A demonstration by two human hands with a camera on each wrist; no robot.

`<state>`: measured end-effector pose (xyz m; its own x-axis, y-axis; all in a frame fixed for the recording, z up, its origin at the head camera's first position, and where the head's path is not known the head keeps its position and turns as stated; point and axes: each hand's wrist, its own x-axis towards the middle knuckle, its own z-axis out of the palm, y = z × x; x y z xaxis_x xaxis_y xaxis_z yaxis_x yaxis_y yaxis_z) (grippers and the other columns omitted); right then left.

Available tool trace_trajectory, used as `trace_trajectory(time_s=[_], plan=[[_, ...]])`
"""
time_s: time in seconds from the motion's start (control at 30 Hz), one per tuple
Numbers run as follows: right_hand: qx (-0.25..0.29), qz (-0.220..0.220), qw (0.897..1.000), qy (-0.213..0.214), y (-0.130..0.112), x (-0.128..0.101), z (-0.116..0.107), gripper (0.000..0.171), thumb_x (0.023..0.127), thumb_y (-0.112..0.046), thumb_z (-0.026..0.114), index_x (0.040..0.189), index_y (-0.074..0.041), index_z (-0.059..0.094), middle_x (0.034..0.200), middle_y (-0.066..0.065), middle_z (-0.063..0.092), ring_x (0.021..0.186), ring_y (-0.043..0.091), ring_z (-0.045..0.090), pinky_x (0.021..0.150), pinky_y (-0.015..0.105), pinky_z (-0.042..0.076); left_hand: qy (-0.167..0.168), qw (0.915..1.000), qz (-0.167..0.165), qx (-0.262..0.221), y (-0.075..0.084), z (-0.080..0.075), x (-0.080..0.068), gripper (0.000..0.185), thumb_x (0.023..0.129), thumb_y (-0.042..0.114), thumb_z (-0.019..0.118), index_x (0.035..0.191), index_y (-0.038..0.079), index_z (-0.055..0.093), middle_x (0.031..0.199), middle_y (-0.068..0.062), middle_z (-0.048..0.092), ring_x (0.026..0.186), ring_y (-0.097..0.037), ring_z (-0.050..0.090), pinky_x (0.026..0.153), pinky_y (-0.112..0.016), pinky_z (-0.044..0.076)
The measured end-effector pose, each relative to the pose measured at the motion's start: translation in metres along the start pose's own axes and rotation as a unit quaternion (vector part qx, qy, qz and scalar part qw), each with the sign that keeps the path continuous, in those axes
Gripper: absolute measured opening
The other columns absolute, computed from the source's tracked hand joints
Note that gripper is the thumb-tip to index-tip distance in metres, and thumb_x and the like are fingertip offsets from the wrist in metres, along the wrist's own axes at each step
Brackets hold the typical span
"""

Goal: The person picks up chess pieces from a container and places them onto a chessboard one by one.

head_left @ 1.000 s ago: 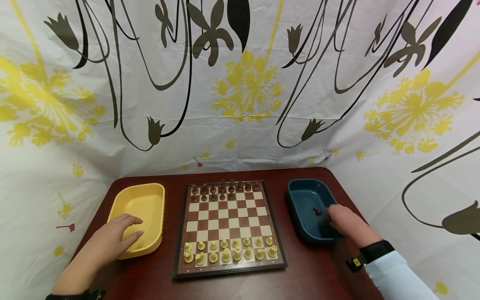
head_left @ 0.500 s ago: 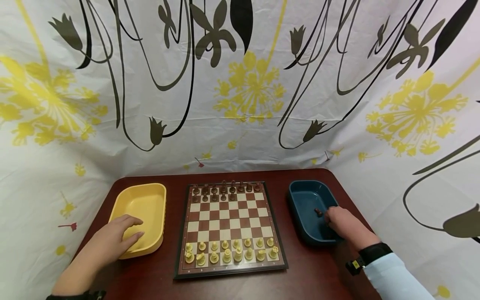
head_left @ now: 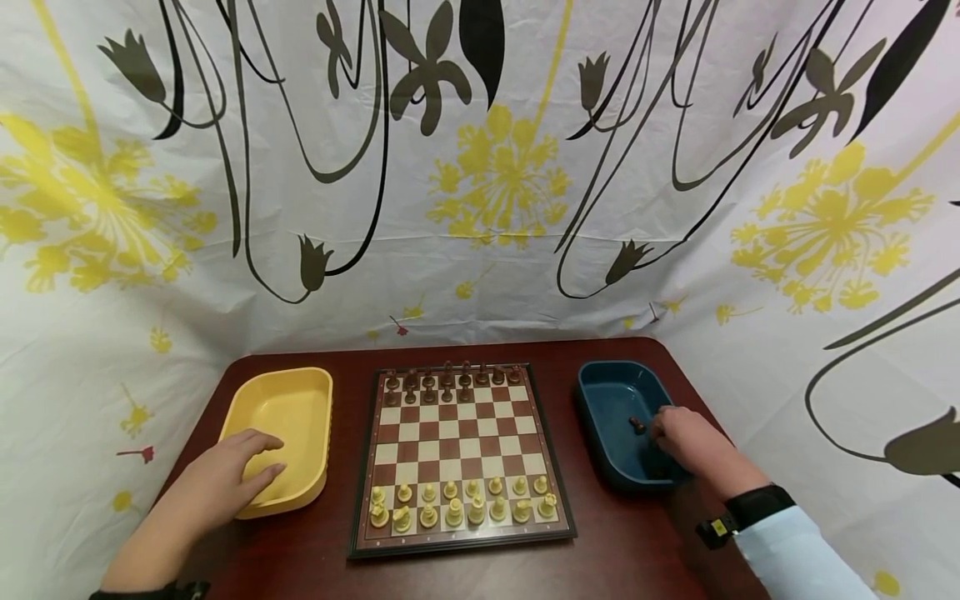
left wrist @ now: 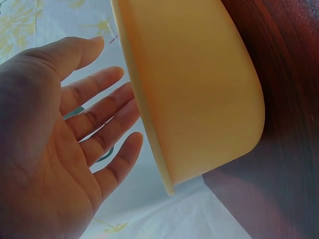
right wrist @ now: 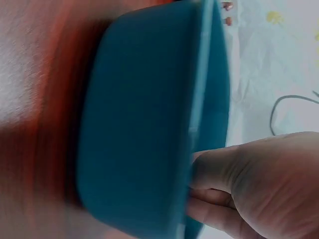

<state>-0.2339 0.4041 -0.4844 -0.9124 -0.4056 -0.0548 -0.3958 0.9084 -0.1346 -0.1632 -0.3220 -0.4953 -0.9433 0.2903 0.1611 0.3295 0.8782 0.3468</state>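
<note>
text: none is showing legibly | labels, brands, numbers: none readable | small yellow tag on black wristband (head_left: pixel 718 527): too small for reading | brown-and-cream chessboard (head_left: pixel 457 454): carrying no visible lettering

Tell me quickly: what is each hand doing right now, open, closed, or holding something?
Left hand: open, fingers straight, resting at the yellow tray rim.
Right hand: fingers dip into the blue tray near a dark piece; grip cannot be told.

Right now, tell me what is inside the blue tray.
One dark chess piece lies in the blue tray. The right hand reaches in and covers the near part, so anything beneath it is hidden.
</note>
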Motion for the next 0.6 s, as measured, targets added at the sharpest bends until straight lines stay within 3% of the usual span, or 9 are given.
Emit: trace_trajectory(time_s=[0.2,0.6], plan=[[0.005,-0.056,0.997,0.051,-0.006,-0.002,-0.017,0.018,0.091,0.006,0.085,0.093,-0.012,0.082,0.089,-0.004,0.066,0.079,0.012,0.063,0.064,0.027,0.057,0.001,1.0,-0.002,0.005,-0.003,-0.002,0.0,0.03,0.1,0.029,0.084,0.123,0.011,0.078,0.123,-0.006,0.075,0.113,-0.036,0.073,0.091,-0.059,0.06],[0.023,-0.064,0.997,0.024,-0.02,0.003,-0.046,0.02,0.094,0.006,0.082,0.092,-0.014,0.08,0.093,-0.005,0.066,0.082,0.011,0.063,0.067,0.029,0.058,-0.003,0.9999,0.006,0.008,-0.001,-0.008,0.005,0.035,0.099,0.028,0.086,0.125,0.007,0.077,0.124,-0.011,0.075,0.115,-0.041,0.072,0.094,-0.063,0.059]])
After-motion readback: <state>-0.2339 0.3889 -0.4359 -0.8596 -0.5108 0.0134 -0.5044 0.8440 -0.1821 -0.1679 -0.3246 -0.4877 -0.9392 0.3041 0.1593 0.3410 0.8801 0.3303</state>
